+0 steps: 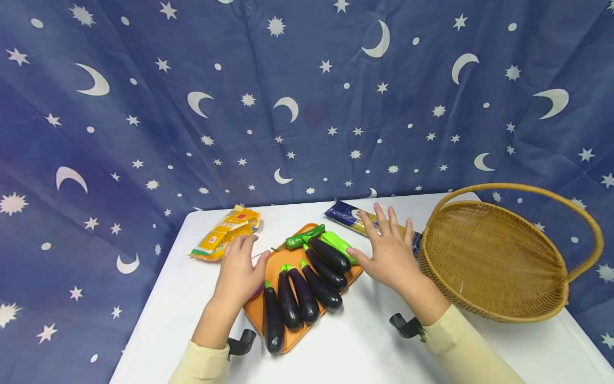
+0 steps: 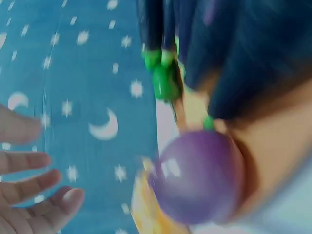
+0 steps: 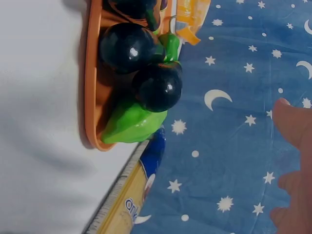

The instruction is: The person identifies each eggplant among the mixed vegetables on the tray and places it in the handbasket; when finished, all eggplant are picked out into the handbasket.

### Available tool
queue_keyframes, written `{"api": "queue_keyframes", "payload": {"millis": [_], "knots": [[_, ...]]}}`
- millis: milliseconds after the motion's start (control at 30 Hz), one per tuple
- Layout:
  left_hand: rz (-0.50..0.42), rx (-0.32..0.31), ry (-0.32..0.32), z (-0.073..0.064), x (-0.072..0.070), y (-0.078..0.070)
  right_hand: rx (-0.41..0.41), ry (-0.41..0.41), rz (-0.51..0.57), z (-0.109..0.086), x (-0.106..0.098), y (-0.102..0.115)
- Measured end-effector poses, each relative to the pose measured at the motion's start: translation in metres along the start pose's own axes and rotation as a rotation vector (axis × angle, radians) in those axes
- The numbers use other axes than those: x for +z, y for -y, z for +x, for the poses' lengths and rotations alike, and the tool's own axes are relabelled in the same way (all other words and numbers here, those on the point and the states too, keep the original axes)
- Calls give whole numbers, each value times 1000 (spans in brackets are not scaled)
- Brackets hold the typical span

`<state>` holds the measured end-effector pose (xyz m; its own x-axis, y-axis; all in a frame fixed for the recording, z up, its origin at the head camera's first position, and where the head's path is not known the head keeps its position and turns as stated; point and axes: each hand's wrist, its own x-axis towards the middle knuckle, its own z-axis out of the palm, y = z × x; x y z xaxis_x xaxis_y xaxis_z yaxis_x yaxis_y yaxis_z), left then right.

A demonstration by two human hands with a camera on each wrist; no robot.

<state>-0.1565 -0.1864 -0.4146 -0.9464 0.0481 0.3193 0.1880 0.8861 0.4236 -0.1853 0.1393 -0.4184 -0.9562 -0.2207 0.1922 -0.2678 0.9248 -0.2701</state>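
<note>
An orange tray (image 1: 274,262) lies at an angle on the table, bearing several dark eggplants (image 1: 289,301). A dark green pepper (image 1: 304,237) and a light green pepper (image 1: 337,244) are at its far end. My left hand (image 1: 240,274) hovers over the tray's left edge, fingers loosely bent and holding nothing. Beside it is a round, shiny purple vegetable (image 2: 197,175), mostly hidden by the hand in the head view. My right hand (image 1: 389,256) is spread out right of the tray, its thumb near the light green pepper, nothing in its grasp.
A yellow packet (image 1: 225,234) lies behind my left hand. Beyond the right hand is a blue and yellow pasta packet (image 1: 347,214), partly covered by it. At the right stands a wicker basket (image 1: 494,261) with a tall handle. A blue patterned curtain (image 1: 307,106) hangs behind the white table.
</note>
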Motion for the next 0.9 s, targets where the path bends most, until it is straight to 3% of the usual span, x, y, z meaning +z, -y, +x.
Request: {"api": "queue_keyframes", "payload": {"millis": [100, 233, 433, 567, 733, 900], "knots": [[-29, -132, -6, -15, -12, 27, 3, -15, -4, -1, -1, -1], [-56, -323, 62, -32, -19, 60, -4, -23, 7, -2, 0, -1], [-169, -464, 210, -47, -5, 90, -32, -24, 70, -3, 3, 4], [-340, -557, 265, -55, 9, 100, -40, -19, 114, -2, 10, 7], [-548, -648, 265, -62, 19, 102, -37, -21, 147, -3, 16, 11], [-660, -702, 258, -66, 21, 100, -17, 21, 210, -5, 21, 17]]}}
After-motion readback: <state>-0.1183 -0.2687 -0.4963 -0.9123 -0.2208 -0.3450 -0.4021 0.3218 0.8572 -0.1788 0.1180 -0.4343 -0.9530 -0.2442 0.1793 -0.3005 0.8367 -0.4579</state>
